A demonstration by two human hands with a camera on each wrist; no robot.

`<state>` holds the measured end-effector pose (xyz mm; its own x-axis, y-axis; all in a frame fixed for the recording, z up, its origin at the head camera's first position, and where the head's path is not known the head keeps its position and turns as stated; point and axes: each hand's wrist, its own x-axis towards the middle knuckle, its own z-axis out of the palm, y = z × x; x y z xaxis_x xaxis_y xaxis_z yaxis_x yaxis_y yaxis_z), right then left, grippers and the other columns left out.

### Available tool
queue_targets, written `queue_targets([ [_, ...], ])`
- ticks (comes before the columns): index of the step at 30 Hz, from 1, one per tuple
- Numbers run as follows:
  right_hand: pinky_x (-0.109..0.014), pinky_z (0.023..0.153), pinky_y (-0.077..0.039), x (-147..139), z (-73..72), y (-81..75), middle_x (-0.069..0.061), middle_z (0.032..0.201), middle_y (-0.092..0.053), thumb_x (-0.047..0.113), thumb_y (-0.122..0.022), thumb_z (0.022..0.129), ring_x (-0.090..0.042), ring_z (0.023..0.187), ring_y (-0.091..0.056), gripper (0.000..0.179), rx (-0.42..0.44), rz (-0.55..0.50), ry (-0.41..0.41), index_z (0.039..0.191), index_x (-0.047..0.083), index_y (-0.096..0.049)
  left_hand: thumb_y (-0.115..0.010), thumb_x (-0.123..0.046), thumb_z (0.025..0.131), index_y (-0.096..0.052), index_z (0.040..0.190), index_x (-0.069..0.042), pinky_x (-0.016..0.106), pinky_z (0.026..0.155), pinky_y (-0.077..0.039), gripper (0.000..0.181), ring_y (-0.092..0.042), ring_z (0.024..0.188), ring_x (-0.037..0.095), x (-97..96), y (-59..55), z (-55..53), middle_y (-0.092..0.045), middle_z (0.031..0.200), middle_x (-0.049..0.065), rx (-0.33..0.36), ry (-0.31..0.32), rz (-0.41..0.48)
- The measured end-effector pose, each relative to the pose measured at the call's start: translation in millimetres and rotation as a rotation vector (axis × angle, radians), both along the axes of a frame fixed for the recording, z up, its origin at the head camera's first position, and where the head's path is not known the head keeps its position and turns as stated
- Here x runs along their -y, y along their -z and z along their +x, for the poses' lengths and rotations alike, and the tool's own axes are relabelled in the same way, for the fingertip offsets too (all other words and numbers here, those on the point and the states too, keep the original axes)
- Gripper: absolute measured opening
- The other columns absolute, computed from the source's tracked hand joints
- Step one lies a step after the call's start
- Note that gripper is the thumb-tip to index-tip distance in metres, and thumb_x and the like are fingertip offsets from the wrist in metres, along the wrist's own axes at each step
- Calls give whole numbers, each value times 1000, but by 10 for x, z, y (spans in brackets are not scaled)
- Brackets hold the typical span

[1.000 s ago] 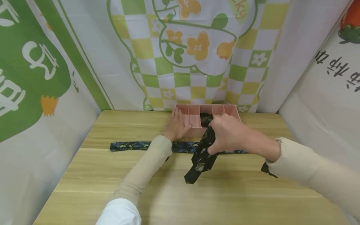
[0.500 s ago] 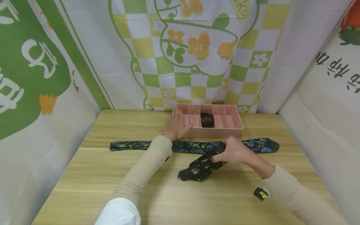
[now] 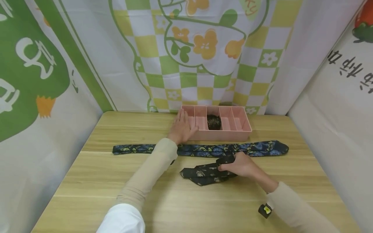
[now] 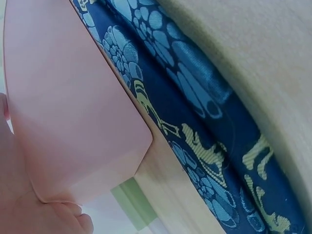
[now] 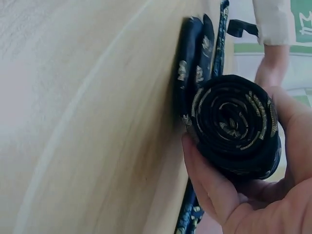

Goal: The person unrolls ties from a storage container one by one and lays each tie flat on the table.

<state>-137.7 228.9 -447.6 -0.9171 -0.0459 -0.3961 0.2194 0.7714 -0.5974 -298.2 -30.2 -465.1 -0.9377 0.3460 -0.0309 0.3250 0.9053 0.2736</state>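
Observation:
My right hand point(image 3: 244, 165) grips a black floral necktie point(image 3: 208, 173), partly rolled up, with its unrolled ends trailing left over the table. In the right wrist view the rolled coil point(image 5: 231, 124) shows end-on, fingers and thumb around it. My left hand point(image 3: 180, 129) rests against the left end of a pink divided box point(image 3: 221, 135), fingers extended. A dark patterned roll point(image 3: 214, 122) sits in the box's middle compartment. Between box and black tie, a navy floral necktie point(image 3: 268, 149) lies stretched flat, passing beneath my left forearm; the left wrist view shows its blue flowers point(image 4: 117, 48) beside the box.
The wooden table point(image 3: 122, 184) meets a checked floral cloth point(image 3: 189, 81) behind the box. Printed sheets hang at left and right. A small black wrist device point(image 3: 265, 210) with a yellow mark hangs by my right sleeve.
My right hand has come down and toward me from in front of the box, laying the black necktie's loose ends leftward on the table. The left hand has stayed at the box.

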Motion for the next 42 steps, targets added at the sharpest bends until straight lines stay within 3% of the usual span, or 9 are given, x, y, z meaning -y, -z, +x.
queue_targets([
  [12, -30, 53, -37, 37, 17, 69, 0, 69, -44, 67, -85, 74, -16, 60, -42, 64, -50, 112, -52, 76, 9, -57, -38, -60, 107, -2, 164, 11, 50, 135, -8, 97, 3, 165, 42, 14, -42, 11, 5, 175, 29, 4, 17, 39],
  [17, -34, 61, -48, -58, 25, -14, -20, 98, -69, 78, -79, 75, -22, 75, -58, 99, -24, 158, -96, 120, -9, -65, -41, -53, 108, -7, 163, 13, 47, 136, -7, 92, -4, 165, 42, 36, -106, 65, -5, 174, 32, -79, 49, 62],
  [20, -32, 56, -44, -115, 50, -76, -11, 76, -66, 77, -74, 82, -17, 61, -51, 77, -46, 176, -120, 90, 0, -69, -48, -41, 108, -17, 163, 12, 47, 135, -13, 83, -19, 162, 43, 33, -193, 150, -21, 171, 32, -159, 70, 91],
  [22, -29, 51, -36, -142, 81, -115, 2, 54, -45, 72, -69, 90, -13, 49, -37, 66, -99, 186, -138, 65, 12, -57, -52, -35, 106, -26, 161, 11, 49, 133, -24, 76, -34, 156, 43, 51, -276, 243, -35, 166, 30, -212, 81, 138],
  [24, -28, 50, -31, -169, 107, -163, 8, 49, -29, 66, -64, 97, -11, 46, -26, 67, -160, 209, -154, 56, 18, -42, -56, -28, 104, -40, 155, 9, 51, 125, -38, 65, -49, 143, 42, 86, -358, 352, -50, 156, 26, -253, 100, 221],
  [26, -30, 52, -36, -200, 131, -222, 7, 51, -35, 58, -63, 101, -11, 47, -30, 60, -241, 234, -177, 60, 16, -51, -59, -25, 102, -50, 148, 6, 50, 112, -51, 56, -60, 129, 38, 127, -425, 475, -61, 142, 22, -260, 121, 298],
  [32, -40, 68, -50, -264, 143, -367, -6, 77, -64, 31, -75, 99, -14, 64, -52, 29, -440, 226, -231, 92, 3, -71, -68, -14, 96, -60, 129, 0, 40, 88, -60, 37, -69, 100, 24, 161, -437, 849, -70, 113, 13, -94, 225, 432],
  [37, -45, 79, -61, -188, 94, -414, -12, 98, -76, 23, -77, 97, -23, 89, -71, 25, -488, 210, -318, 108, 0, -74, -73, -17, 96, -64, 126, 3, 38, 89, -60, 37, -68, 98, 22, 78, -297, 1099, -71, 110, 13, 53, 337, 382],
  [42, -41, 80, -62, -46, 56, -402, -11, 101, -76, 20, -80, 95, -21, 91, -71, 30, -460, 194, -389, 114, -1, -74, -74, -24, 96, -65, 129, 1, 36, 94, -58, 42, -67, 103, 19, -10, -91, 1255, -71, 115, 10, 127, 413, 306],
])
